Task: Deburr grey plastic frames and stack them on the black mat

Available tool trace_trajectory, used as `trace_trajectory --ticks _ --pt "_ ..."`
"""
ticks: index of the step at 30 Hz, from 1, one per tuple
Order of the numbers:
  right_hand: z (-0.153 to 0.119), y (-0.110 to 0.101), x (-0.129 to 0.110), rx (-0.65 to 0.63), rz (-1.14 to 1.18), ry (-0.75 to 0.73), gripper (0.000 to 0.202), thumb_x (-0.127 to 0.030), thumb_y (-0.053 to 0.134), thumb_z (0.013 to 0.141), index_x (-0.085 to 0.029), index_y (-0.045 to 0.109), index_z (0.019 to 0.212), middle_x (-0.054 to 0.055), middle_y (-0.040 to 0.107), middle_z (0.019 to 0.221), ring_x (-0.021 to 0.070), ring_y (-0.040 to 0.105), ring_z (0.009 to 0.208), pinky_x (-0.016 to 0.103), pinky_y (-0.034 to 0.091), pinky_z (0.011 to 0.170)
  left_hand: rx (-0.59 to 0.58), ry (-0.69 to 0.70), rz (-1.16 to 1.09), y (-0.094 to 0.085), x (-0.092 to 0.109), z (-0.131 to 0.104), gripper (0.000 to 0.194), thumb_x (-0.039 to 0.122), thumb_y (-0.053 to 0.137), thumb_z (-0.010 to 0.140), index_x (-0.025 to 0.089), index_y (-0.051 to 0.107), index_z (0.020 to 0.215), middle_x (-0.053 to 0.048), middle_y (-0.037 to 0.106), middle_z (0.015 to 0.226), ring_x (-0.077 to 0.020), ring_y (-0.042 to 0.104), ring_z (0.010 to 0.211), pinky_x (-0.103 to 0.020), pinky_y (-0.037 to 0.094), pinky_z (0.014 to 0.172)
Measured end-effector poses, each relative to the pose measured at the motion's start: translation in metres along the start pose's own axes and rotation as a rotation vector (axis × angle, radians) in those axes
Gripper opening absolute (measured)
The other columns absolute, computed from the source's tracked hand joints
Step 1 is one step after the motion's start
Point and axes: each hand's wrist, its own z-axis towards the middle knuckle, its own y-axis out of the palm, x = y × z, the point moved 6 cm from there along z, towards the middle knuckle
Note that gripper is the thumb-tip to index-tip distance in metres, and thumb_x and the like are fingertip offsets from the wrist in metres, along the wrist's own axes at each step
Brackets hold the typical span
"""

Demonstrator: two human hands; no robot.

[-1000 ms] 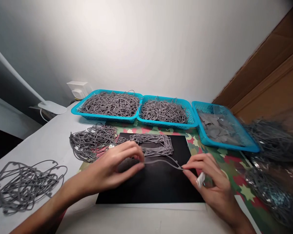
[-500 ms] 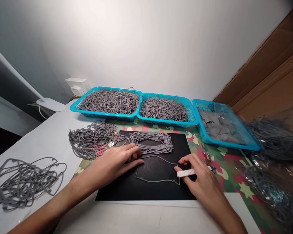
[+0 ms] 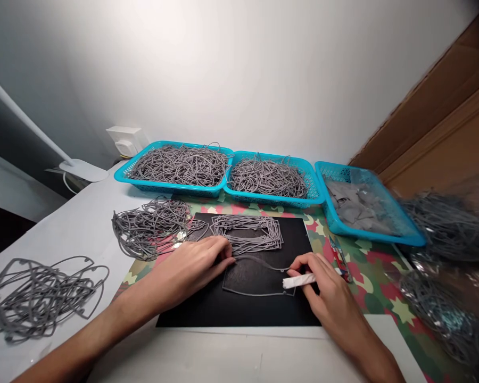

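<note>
A single thin grey gasket (image 3: 255,294), roughly rectangular with wavy long sides, lies on the black mat (image 3: 207,314). My left hand (image 3: 207,252) has thumb and forefinger pinched at its upper left corner. At the upper right corner, the thumb and forefinger of my right hand (image 3: 321,279) are closed on the gasket. A slim white-wrapped stick (image 3: 298,280) is also held in my right hand, its blunt end pointing left over the gasket's right side. Just behind, several similar gaskets lie stacked in a neat pile (image 3: 246,246) on the mat.
Two blue baskets (image 3: 175,186) (image 3: 275,200) full of grey gaskets stand along the wall. A third blue basket (image 3: 377,234) holds flat grey pieces. Loose gasket heaps (image 3: 154,229) (image 3: 43,298) lie left. Red-handled tweezers (image 3: 337,258) and bagged gaskets (image 3: 439,314) are right.
My right thumb and forefinger have come together at the gasket's upper right corner. The white-wrapped stick has shifted slightly left. My left hand stays in nearly the same place.
</note>
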Motion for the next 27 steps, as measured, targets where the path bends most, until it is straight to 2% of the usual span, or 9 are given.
trace_trajectory --ticks 3,7,10,15,23,27 --pt "0.0002 -0.0052 -0.0008 0.040 -0.015 -0.020 0.014 -0.017 0.055 0.109 -0.028 0.063 0.110 0.004 0.074 0.104 0.0260 0.070 0.096 0.036 0.054 0.079 -0.020 -0.062 -0.123 -0.0012 -0.0037 -0.0017 0.018 0.040 0.052 0.114 0.025 0.061 0.107 0.002 0.070 0.088 -0.0182 0.067 0.073 -0.029 0.043 0.063" --pt "-0.0002 -0.0078 -0.0033 0.013 -0.031 -0.031 0.014 -0.020 0.056 0.112 -0.028 0.065 0.105 0.003 0.074 0.102 0.0258 0.070 0.097 0.036 0.052 0.081 -0.018 0.007 -0.204 -0.0060 0.0000 -0.0029 0.014 0.036 0.056 0.112 0.025 0.064 0.111 -0.001 0.072 0.098 -0.0173 0.069 0.081 -0.027 0.049 0.069" --pt "-0.0007 -0.0089 -0.0040 0.026 -0.035 -0.030 0.014 -0.020 0.057 0.112 -0.028 0.065 0.103 0.003 0.073 0.101 0.0247 0.070 0.095 0.035 0.051 0.080 -0.019 0.050 -0.173 -0.0071 0.0024 -0.0035 0.016 0.032 0.054 0.112 0.025 0.067 0.106 -0.002 0.071 0.101 -0.0171 0.069 0.083 -0.027 0.049 0.072" --pt "0.0000 -0.0072 -0.0024 0.036 -0.057 -0.038 0.012 -0.024 0.058 0.114 -0.028 0.063 0.103 0.003 0.072 0.101 0.0246 0.068 0.094 0.035 0.049 0.080 -0.037 0.038 -0.111 -0.0043 0.0015 -0.0031 0.017 0.040 0.062 0.112 0.026 0.070 0.108 -0.002 0.072 0.109 -0.0197 0.071 0.091 -0.028 0.050 0.076" --pt "0.0003 -0.0041 -0.0003 -0.018 -0.070 -0.009 0.019 -0.021 0.047 0.118 -0.027 0.057 0.102 0.003 0.068 0.103 0.0230 0.064 0.092 0.034 0.046 0.078 -0.030 0.065 0.021 0.0005 0.0036 -0.0017 0.026 0.037 0.048 0.119 0.024 0.063 0.102 -0.003 0.073 0.104 -0.0218 0.070 0.085 -0.032 0.043 0.071" --pt "-0.0002 -0.0009 0.0001 -0.020 -0.058 -0.022 0.021 -0.025 0.044 0.120 -0.027 0.056 0.103 0.003 0.066 0.103 0.0231 0.062 0.092 0.035 0.044 0.080 -0.058 0.001 -0.025 0.0006 0.0046 -0.0043 0.025 0.039 0.045 0.118 0.024 0.061 0.105 -0.002 0.073 0.101 -0.0211 0.068 0.079 -0.033 0.041 0.068"
